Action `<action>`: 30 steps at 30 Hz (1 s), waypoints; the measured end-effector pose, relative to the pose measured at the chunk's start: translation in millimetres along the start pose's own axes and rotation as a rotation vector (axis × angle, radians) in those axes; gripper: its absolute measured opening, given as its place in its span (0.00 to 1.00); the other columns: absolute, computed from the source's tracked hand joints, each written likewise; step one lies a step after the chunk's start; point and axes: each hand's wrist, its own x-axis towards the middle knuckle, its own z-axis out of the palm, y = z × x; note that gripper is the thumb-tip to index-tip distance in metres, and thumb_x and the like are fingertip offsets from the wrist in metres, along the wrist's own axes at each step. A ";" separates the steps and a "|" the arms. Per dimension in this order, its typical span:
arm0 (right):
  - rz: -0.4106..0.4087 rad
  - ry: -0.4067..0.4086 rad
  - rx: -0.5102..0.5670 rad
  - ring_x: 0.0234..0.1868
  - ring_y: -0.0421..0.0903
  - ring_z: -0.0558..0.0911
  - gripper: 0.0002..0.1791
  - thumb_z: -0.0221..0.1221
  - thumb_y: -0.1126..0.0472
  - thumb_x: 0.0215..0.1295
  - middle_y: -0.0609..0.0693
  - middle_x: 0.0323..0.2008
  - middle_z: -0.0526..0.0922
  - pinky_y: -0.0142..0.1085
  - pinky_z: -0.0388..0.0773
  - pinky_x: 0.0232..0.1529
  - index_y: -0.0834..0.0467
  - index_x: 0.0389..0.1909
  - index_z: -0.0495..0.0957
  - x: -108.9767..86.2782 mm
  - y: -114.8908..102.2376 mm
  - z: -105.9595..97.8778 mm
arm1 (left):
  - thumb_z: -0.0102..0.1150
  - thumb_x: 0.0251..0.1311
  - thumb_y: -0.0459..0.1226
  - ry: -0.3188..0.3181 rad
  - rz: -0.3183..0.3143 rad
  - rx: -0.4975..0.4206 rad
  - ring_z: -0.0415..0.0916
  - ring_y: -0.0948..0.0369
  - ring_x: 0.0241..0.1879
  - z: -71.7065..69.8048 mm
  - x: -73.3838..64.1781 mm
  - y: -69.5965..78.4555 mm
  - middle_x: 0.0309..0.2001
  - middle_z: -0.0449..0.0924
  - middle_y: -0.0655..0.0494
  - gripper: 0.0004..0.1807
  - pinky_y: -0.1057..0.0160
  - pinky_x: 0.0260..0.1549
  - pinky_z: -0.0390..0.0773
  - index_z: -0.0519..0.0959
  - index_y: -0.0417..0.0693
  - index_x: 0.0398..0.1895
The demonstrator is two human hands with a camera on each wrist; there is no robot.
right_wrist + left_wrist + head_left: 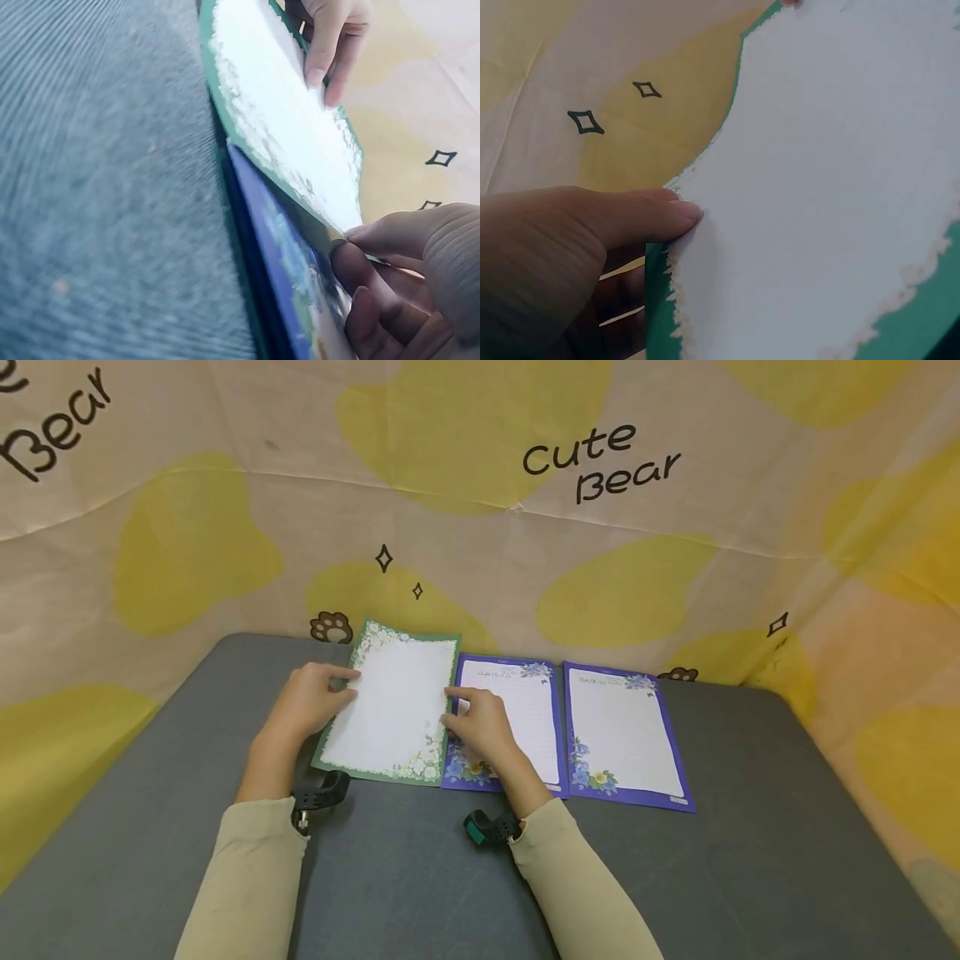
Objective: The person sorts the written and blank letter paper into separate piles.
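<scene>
A green-bordered sheet of paper (397, 710) with white flowers in its corners is held up between both hands at the left of the row. My left hand (309, 700) pinches its left edge, the thumb (686, 212) lying on the white face. The right hand (483, 725) pinches the opposite edge between thumb and fingers, as the right wrist view shows. The sheet bows slightly, and its right edge overlaps a purple-bordered sheet (536, 727) with blue flowers and some writing at the top. Part of that sheet is hidden behind the right hand.
Another purple-bordered sheet (626, 735), also with writing at its top, lies to the right on the dark grey table (750, 827). Behind the table hangs a patterned cloth (465, 543) lettered "Cute Bear". Black straps (324, 792) circle both wrists.
</scene>
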 end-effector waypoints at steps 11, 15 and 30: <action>-0.013 0.047 -0.162 0.17 0.39 0.66 0.22 0.69 0.59 0.61 0.49 0.12 0.76 0.37 0.77 0.34 0.55 0.58 0.84 -0.6 11.5 4.8 | 0.57 0.68 0.36 -0.033 -0.024 0.013 0.51 0.64 0.12 12.8 3.1 -13.5 0.16 0.78 0.49 0.22 0.64 0.16 0.62 0.79 0.41 0.64; -0.022 0.057 -0.153 0.28 0.47 0.80 0.22 0.69 0.59 0.61 0.57 0.29 0.89 0.45 0.83 0.47 0.56 0.57 0.84 -0.3 12.8 7.0 | 0.58 0.68 0.37 -0.029 -0.030 0.026 0.57 0.59 0.17 15.1 2.9 -16.9 0.53 0.84 0.34 0.22 0.59 0.24 0.67 0.79 0.42 0.64; -0.098 0.022 -0.220 0.27 0.43 0.81 0.22 0.66 0.55 0.64 0.47 0.67 0.78 0.33 0.77 0.35 0.53 0.59 0.83 0.6 16.4 12.6 | 0.61 0.66 0.37 0.019 -0.032 0.055 0.68 0.35 0.65 18.5 0.4 -15.8 0.68 0.68 0.33 0.24 0.34 0.58 0.72 0.78 0.42 0.65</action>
